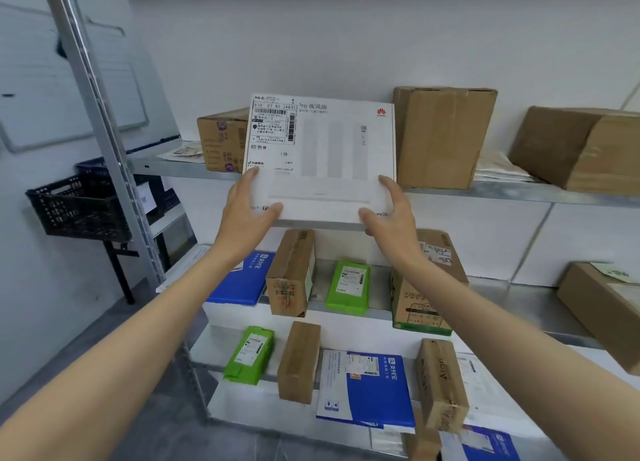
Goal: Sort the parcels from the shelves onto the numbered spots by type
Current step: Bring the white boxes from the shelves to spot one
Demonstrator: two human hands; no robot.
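Observation:
A flat white box (pixel 322 148) with a shipping label at its upper left is held up in front of the top shelf (pixel 519 192). My left hand (pixel 247 214) grips its lower left corner, thumb on the front face. At the lower right corner my right hand (pixel 393 214) grips it the same way. The box tilts towards me and hides part of the shelf behind it.
Brown cartons (pixel 443 134) stand on the top shelf. Lower shelves carry green packets (pixel 348 287), blue-and-white envelopes (pixel 367 388) and small brown boxes (pixel 291 273). A metal upright (pixel 104 131) and a black crate (pixel 79 207) are at the left.

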